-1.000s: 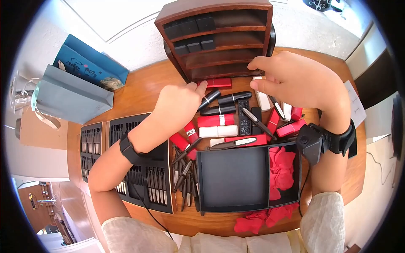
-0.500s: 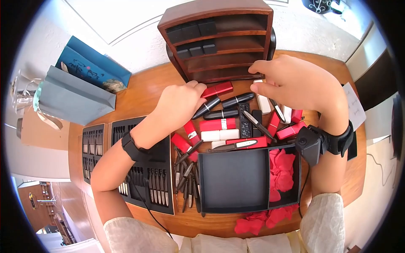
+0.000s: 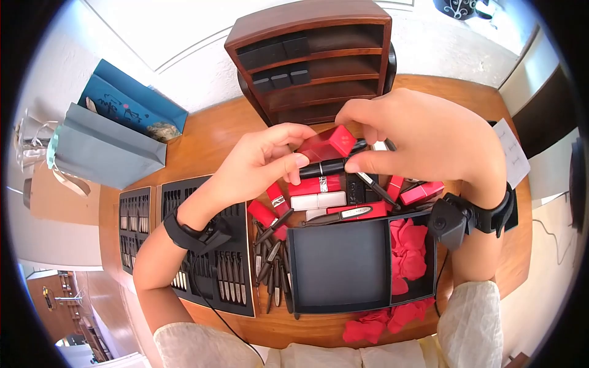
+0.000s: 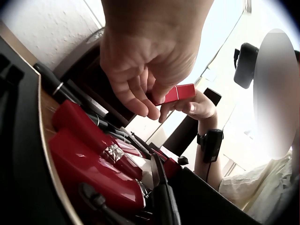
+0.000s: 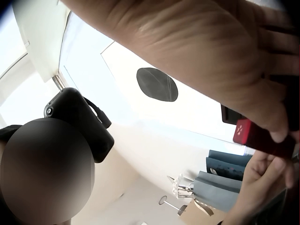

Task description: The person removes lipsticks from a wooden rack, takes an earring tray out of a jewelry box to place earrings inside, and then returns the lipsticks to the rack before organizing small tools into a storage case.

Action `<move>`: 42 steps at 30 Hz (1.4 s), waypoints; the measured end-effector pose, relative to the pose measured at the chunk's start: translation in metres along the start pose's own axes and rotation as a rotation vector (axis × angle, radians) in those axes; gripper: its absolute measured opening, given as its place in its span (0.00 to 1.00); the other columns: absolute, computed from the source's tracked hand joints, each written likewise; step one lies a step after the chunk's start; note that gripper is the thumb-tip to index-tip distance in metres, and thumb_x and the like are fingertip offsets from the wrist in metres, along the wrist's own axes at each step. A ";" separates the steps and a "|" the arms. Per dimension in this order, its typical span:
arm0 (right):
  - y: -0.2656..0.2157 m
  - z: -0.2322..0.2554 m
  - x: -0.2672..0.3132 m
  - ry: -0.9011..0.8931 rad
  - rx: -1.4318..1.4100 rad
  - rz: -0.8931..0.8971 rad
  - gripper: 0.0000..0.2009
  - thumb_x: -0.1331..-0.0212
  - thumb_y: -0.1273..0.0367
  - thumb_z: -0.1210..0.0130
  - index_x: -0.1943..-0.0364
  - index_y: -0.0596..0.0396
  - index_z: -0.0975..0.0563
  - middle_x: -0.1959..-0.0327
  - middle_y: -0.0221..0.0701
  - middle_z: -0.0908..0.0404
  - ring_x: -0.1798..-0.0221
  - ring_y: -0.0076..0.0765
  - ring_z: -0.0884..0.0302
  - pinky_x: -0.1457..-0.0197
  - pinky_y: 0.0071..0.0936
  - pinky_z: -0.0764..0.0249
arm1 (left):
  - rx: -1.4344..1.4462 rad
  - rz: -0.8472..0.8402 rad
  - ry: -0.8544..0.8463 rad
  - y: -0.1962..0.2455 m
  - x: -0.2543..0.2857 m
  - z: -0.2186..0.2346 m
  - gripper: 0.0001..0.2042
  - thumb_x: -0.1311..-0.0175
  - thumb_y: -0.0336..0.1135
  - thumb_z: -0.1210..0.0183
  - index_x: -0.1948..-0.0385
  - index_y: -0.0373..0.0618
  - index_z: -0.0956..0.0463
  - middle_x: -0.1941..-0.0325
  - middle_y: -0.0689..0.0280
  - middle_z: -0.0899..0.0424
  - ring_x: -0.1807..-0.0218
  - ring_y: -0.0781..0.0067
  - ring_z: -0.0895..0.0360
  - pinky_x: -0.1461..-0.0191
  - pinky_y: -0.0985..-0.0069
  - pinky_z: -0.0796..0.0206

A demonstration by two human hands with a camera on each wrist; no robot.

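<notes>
My left hand point(image 3: 261, 159) pinches a glossy red case point(image 3: 328, 144) between thumb and fingers, raised above the desk in front of the wooden shelf. My right hand point(image 3: 423, 132) is at the case's right end, thumb and forefinger spread on either side; contact is unclear. In the left wrist view, the left hand point(image 4: 150, 70) holds the red case point(image 4: 180, 93), with the right hand point(image 4: 204, 107) beside its far end. The right wrist view has the case point(image 5: 255, 137) by the right thumb. Below lie red cases, a white case point(image 3: 318, 201) and black tubes.
A small wooden shelf point(image 3: 319, 93) stands at the back, black boxes on its upper levels. Nearer are an open black box point(image 3: 340, 267) with red petals point(image 3: 408, 251), black trays point(image 3: 236, 245) of slim pens, and loose pens. Paper bags point(image 3: 113, 147) stand at left.
The left hand has lifted the red case from the desk and brought it right, up to the right hand. The right hand has shifted slightly left, its thumb and forefinger further apart.
</notes>
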State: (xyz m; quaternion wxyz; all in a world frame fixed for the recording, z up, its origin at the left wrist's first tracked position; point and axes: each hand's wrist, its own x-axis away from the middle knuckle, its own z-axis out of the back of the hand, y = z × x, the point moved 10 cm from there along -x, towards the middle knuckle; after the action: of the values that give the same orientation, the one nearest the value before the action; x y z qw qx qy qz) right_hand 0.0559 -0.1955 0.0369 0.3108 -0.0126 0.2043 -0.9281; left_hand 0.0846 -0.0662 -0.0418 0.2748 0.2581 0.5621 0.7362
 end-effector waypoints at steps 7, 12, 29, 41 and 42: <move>-0.002 0.009 -0.001 0.057 -0.002 0.006 0.14 0.36 0.61 0.43 0.66 0.60 0.27 0.76 0.43 0.22 0.70 0.53 0.23 0.66 0.40 0.30 | -0.004 -0.060 0.170 0.011 0.011 -0.003 0.15 0.34 0.24 0.43 0.46 0.39 0.28 0.63 0.68 0.22 0.69 0.85 0.25 0.64 0.82 0.31; 0.019 -0.006 -0.002 0.006 0.050 -0.112 0.14 0.33 0.61 0.49 0.63 0.61 0.25 0.75 0.45 0.21 0.68 0.55 0.22 0.63 0.43 0.28 | -0.517 -0.471 0.311 0.049 0.031 -0.003 0.18 0.43 0.23 0.35 0.49 0.42 0.25 0.66 0.64 0.24 0.71 0.79 0.23 0.67 0.80 0.31; 0.024 -0.015 -0.005 -0.093 0.072 -0.204 0.17 0.34 0.60 0.48 0.52 0.61 0.24 0.70 0.49 0.18 0.62 0.56 0.20 0.57 0.42 0.25 | -1.874 -1.043 0.502 0.071 0.050 -0.036 0.14 0.48 0.29 0.37 0.58 0.41 0.20 0.63 0.67 0.22 0.72 0.75 0.30 0.70 0.79 0.39; 0.020 -0.015 -0.005 -0.083 0.090 -0.164 0.17 0.34 0.62 0.48 0.52 0.63 0.25 0.70 0.49 0.19 0.62 0.56 0.20 0.58 0.43 0.26 | -2.001 -0.969 0.466 0.061 0.024 -0.022 0.20 0.53 0.31 0.43 0.54 0.40 0.22 0.61 0.65 0.22 0.72 0.76 0.33 0.70 0.79 0.40; 0.021 -0.015 -0.005 -0.074 0.091 -0.165 0.17 0.34 0.62 0.48 0.52 0.63 0.25 0.70 0.49 0.18 0.62 0.56 0.20 0.58 0.43 0.26 | -1.995 -0.899 0.446 0.059 0.019 -0.019 0.20 0.51 0.30 0.42 0.53 0.39 0.22 0.60 0.65 0.21 0.71 0.74 0.30 0.68 0.78 0.37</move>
State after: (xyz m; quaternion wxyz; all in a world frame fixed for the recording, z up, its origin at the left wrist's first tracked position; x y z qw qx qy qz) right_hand 0.0698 -0.2019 0.0161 0.2408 -0.0495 0.1486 -0.9579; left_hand 0.0506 -0.0787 0.0123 0.4931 -0.4428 -0.2015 0.7212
